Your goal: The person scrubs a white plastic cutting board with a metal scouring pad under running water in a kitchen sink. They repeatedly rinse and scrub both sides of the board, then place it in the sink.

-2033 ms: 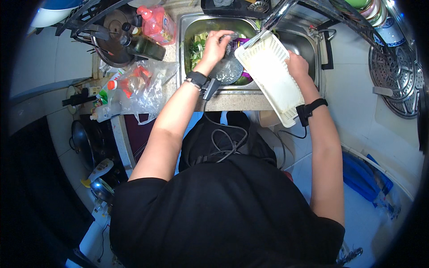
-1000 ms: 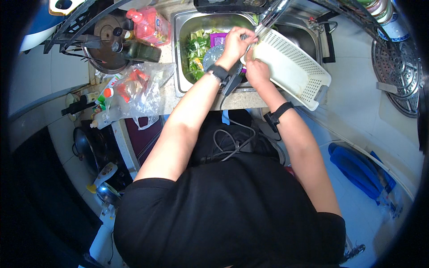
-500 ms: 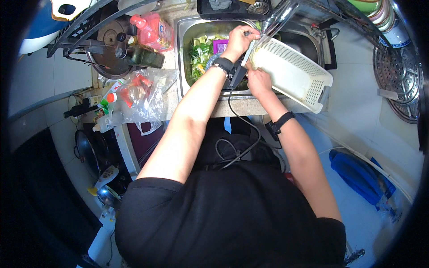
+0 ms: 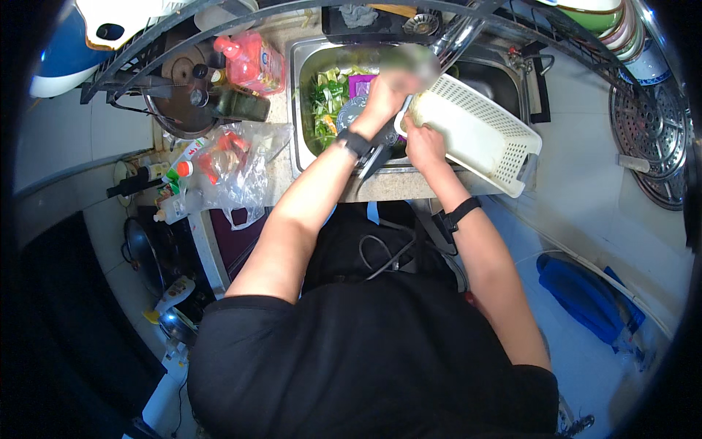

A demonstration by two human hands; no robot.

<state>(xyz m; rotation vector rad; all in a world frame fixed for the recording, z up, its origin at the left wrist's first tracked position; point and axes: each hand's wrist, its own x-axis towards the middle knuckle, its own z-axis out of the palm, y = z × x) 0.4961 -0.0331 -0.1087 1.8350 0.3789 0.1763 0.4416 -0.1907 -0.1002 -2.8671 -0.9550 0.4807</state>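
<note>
A white perforated plastic basket (image 4: 479, 135) lies slanted over the right side of the double sink. My right hand (image 4: 425, 143) is closed on its near left corner. My left hand (image 4: 387, 91) reaches over the basket's far left end, its fingers lost in a blurred patch. Something yellowish-green, too indistinct to name, shows inside the basket's left end. In the left sink basin (image 4: 301, 73) lie cut green leafy vegetables (image 4: 329, 99), a purple item (image 4: 358, 85) and a blue-patterned dish (image 4: 351, 113), partly hidden by my left arm.
Left of the sink stand a pink jug (image 4: 252, 64), a dark green bottle (image 4: 241, 99) and a clear plastic bag (image 4: 252, 161). A black tray (image 4: 344, 23) sits behind the sink. The faucet (image 4: 457, 40) and a black rack rail (image 4: 292, 13) hang above it.
My left hand has shifted slightly left, and the black device and cable at its wrist have swung down and left. My right hand stays at the basket's corner.
</note>
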